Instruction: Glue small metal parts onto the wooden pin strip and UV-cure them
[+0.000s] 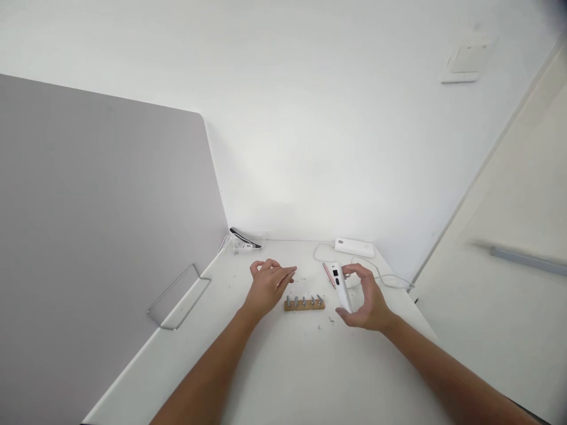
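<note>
1. White wall [283, 147] at 12 o'clock, grey panel [110, 236] at 10, wall switch [468, 61] high at 1. Clock is centred on the wooden strip.
2. White tabletop [310, 372] under your hands.
3. Wooden strip [303, 306] sits between your hands, untouched, five metal bits [303, 301] standing in it.
4. Your right hand [371, 302], 3 o'clock, grips the white handheld unit [342, 292]: thumb at its near end, fingers at the far end. Unit is at 2 o'clock, top leaning toward 11, small dark window facing you. Can't tell if its base touches down.
5. Your left hand [264, 290], 10 o'clock: fingers pinched together near the tips. Can't tell if anything's between them.
6. Pink stick [328, 274] at 1, just beside the unit.
7. White box [354, 247] and cable at 1, by the wall.
8. Black-and-white item [245, 238] between 10 and 11; wire loop [179, 298] at 9.
9. Dark scraps [331, 320] at 4.
</note>
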`<state>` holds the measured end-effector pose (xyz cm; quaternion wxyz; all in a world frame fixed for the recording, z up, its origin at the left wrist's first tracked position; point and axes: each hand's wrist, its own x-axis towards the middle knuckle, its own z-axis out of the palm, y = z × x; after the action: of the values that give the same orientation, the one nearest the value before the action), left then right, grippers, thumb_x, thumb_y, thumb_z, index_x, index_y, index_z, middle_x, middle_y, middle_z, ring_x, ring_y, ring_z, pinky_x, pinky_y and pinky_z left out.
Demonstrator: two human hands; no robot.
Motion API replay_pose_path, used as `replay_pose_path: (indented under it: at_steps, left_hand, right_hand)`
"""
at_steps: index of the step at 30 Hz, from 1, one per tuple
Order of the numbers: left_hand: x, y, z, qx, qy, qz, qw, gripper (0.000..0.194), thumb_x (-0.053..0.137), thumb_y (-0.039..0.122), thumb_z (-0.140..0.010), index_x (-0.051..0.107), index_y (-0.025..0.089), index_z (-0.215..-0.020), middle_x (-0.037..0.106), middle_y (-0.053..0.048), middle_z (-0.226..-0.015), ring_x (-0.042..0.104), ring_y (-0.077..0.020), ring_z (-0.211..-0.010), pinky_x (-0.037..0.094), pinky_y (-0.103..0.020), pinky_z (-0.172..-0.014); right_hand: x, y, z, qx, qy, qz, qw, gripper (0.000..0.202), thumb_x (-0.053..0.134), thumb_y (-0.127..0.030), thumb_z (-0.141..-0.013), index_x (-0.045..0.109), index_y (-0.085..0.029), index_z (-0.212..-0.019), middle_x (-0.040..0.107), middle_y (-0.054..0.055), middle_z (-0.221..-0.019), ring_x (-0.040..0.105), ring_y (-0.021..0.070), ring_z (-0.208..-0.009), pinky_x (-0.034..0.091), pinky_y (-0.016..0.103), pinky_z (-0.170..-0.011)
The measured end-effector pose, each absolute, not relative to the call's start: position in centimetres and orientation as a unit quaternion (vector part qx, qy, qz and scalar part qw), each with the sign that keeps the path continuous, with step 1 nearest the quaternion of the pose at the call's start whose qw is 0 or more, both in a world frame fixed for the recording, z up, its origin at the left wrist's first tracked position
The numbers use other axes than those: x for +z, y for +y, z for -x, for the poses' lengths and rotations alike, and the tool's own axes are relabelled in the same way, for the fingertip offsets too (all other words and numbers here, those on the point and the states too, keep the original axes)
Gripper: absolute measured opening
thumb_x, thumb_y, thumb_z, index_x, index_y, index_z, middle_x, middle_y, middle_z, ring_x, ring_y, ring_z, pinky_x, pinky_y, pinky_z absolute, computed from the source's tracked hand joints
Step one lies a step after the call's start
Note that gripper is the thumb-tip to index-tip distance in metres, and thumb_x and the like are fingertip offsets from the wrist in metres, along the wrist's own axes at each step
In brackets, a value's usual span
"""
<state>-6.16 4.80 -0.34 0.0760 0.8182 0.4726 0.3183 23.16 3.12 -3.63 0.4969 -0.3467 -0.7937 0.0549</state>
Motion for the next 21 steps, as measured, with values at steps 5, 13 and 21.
replay_pose_path:
  at_steps: [5,13,21]
  left_hand:
    - [0.1,2.7,3.7,0.397,0.448,-0.766,0.233,0.040,0.041,0.048,-0.107,0.072,0.032,-0.127,0.074,-0.007,-0.127,0.064,-0.0284,-0.110,0.038,-0.052,-0.108]
    - [0.0,0.2,1.7,0.425,0.296,-0.757,0.398,0.057,0.073,0.036,-0.092,0.054,0.025,-0.146,0.068,-0.010,-0.112,0.064,-0.0237,-0.101,0.054,-0.042,-0.094]
    - [-0.1,0.0,1.2,0.429,0.275,-0.720,0.472,0.044,0.075,0.026,-0.091,0.059,0.024,-0.132,0.063,-0.006,-0.097,0.064,-0.0213,-0.096,0.055,-0.041,-0.095]
  right_hand:
    - [-3.3,1.6,-21.5,0.043,-0.814,0.302,0.494,0.088,0.069,-0.035,-0.066,0.027,-0.025,-0.143,0.057,0.015,-0.123,0.061,0.0381,-0.111,0.052,0.055,-0.092]
    - [-4.3,0.4,-20.6,0.063,-0.823,0.293,0.482,0.088,0.068,-0.035,-0.059,0.026,-0.030,-0.136,0.057,0.012,-0.117,0.060,0.0387,-0.113,0.049,0.056,-0.093]
    - [-4.8,0.6,-20.4,0.030,-0.824,0.294,0.483,0.086,0.068,-0.038,-0.057,0.026,-0.031,-0.132,0.062,0.010,-0.113,0.063,0.0407,-0.114,0.041,0.058,-0.099]
